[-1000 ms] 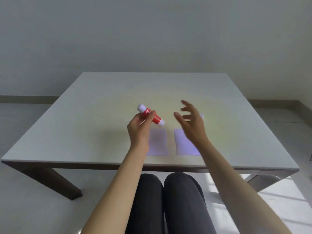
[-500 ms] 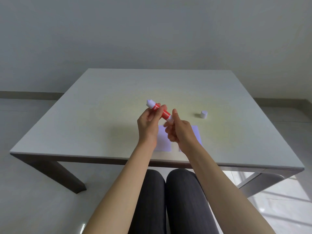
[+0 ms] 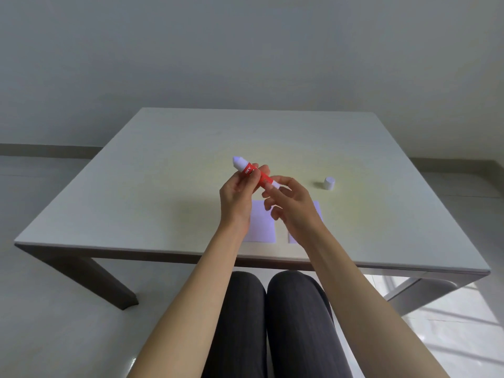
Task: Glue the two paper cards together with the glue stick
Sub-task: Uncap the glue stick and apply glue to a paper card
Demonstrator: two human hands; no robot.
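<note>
A red glue stick [image 3: 256, 172] with white ends is held tilted above the table, its white glue tip pointing up and to the left. My left hand [image 3: 237, 197] grips its red body. My right hand [image 3: 291, 205] pinches the white base end between thumb and fingers. Two pale purple paper cards lie flat side by side near the table's front edge: the left card [image 3: 261, 227] and the right card [image 3: 317, 214], both partly hidden behind my hands. The white cap [image 3: 329, 183] stands on the table to the right.
The white table [image 3: 136, 192] has its front edge just above my knees. My legs in dark trousers are under it. A pale wall stands behind the table, with light floor on both sides.
My right hand came in from open beside the stick and took hold of its base end. Both hands rose slightly with the stick. The cap came into view on the right.
</note>
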